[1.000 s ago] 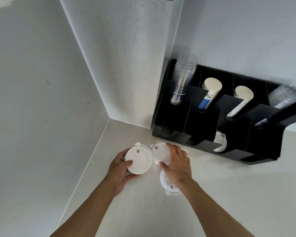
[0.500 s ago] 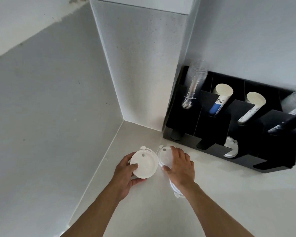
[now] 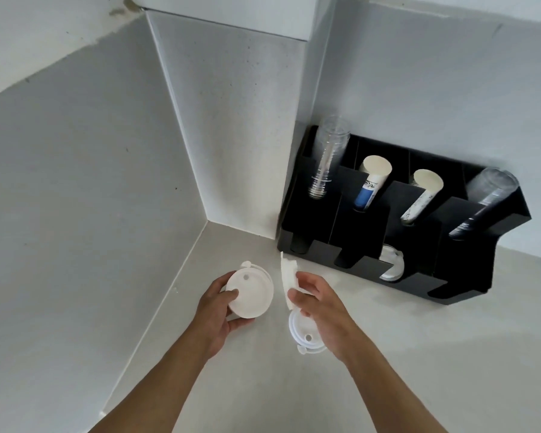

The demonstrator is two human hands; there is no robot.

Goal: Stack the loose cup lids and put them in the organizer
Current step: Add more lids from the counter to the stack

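My left hand (image 3: 217, 310) grips a small stack of white cup lids (image 3: 251, 293), underside facing up, just above the counter. To its right, my right hand (image 3: 317, 303) pinches another white lid (image 3: 287, 279) that stands on edge, tilted up off the counter. A third white lid (image 3: 303, 334) lies flat on the counter below my right palm, partly hidden by it. The black organizer (image 3: 469, 285) stands against the wall to the right, and one white lid (image 3: 392, 265) rests in a front slot.
The organizer's back compartments hold leaning stacks of clear cups (image 3: 327, 162), paper cups (image 3: 372, 182), more paper cups (image 3: 420, 195) and dark-looking clear cups (image 3: 484, 201). Walls close off the counter (image 3: 419, 354) on the left and behind.
My right hand has lifted its lid from flat on the counter up onto its edge. The left hand still holds its lids. The camera has tilted, shifting the scene.
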